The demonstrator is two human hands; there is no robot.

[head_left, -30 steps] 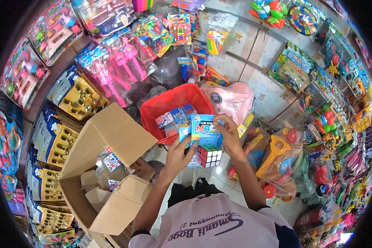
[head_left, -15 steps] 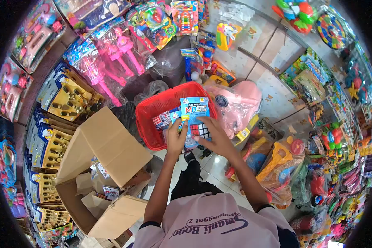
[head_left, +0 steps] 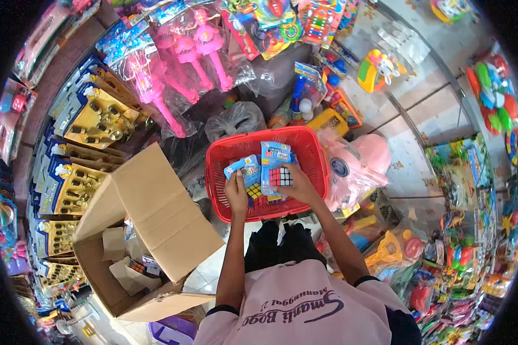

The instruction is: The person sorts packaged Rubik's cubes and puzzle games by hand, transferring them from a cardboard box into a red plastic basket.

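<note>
1. The right hand pinches a carded puzzle cube pack, fingers closed on its lower edge, inside the red basket.
2. The left hand grips a second cube pack, thumb over its card, just left of the first.
3. Best laid flat, card up, beside the packs under the fingertips, so nothing bends.
4. An open cardboard box stands left of the left wrist; a pink bagged toy crowds the basket's right rim.
</note>
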